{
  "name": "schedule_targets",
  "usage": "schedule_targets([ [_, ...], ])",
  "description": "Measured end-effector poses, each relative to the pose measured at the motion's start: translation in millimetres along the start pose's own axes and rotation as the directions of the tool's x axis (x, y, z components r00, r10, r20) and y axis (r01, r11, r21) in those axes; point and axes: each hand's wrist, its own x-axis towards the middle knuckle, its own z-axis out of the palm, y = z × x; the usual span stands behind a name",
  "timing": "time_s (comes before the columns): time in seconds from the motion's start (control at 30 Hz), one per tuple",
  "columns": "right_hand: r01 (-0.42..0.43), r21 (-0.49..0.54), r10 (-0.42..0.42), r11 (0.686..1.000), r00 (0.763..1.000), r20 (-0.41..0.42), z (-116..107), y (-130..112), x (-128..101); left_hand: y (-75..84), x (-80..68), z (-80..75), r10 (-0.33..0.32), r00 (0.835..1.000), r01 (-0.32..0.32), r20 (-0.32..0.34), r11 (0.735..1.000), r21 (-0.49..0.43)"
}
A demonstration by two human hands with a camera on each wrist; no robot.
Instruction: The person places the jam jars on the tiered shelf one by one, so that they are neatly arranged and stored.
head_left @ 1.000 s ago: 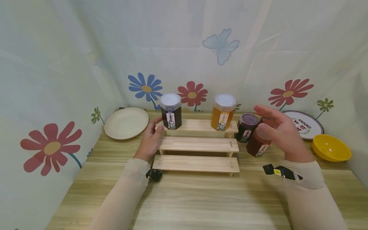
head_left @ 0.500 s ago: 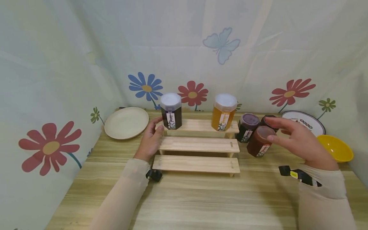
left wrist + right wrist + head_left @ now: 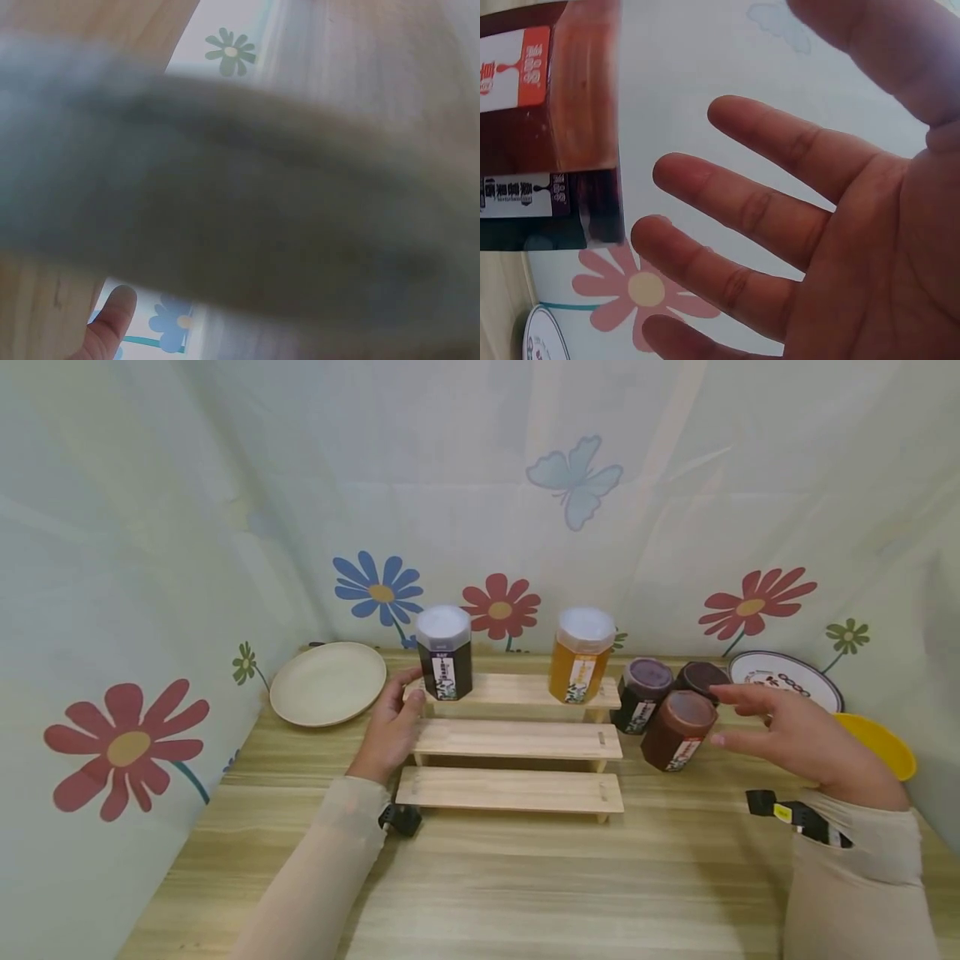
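Observation:
A three-step wooden display rack (image 3: 517, 739) stands on the table. My left hand (image 3: 388, 731) grips the left end of its top step, thumb in front. On that step are a dark jar (image 3: 446, 656) with a whitish lid, close to this hand, and an amber jar (image 3: 581, 660) toward the right. Beside the rack, a reddish-brown jar (image 3: 678, 735) stands in front of a purple-lidded jar (image 3: 642, 693) and another dark-lidded jar (image 3: 701, 677). My right hand (image 3: 817, 743) is just right of these, fingers spread and holding nothing; the right wrist view shows a gap between fingertips and jars.
A cream plate (image 3: 327, 683) lies at the back left. At the back right are a white plate with a dark rim (image 3: 787, 681) and a yellow bowl (image 3: 885, 743), partly behind my right hand. A flower-printed curtain (image 3: 645, 527) encloses the table's back and sides.
My right hand has moved rightward and slightly down from above the reddish-brown jar to beside it, uncovering the jar lids. My left hand stays at the rack.

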Motion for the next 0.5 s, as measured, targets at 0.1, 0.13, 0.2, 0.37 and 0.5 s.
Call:
schedule_targets([
  [0.1, 0.015, -0.022, -0.015, 1.0, 1.0, 0.007, 0.7, 3.6, -1.1, 1.4, -1.2, 0.3, -0.004, 1.0, 0.004, -0.005, 1.0, 0.011],
  [0.13, 0.024, -0.018, -0.024, 1.0, 1.0, 0.009, 1.2, 4.2, -1.3, 1.9, -1.8, 0.5, -0.004, 1.0, 0.004, -0.006, 1.0, 0.013],
  [0.2, 0.03, -0.023, -0.029, 0.999, 0.999, 0.021, 2.0, 5.4, -0.5, 2.0, -2.5, 0.6, 0.001, 1.0, -0.001, -0.008, 1.0, 0.013],
  [0.37, 0.005, -0.032, -0.003, 0.999, 0.998, 0.055, 4.2, 5.7, 2.9, 2.3, -3.9, 0.0, 0.025, 1.0, -0.025, -0.007, 1.0, 0.008],
  [0.5, -0.011, -0.035, 0.013, 0.999, 0.998, 0.066, 5.7, 4.8, 4.7, 3.1, -4.1, -0.6, 0.033, 0.999, -0.033, -0.006, 0.999, 0.013],
])
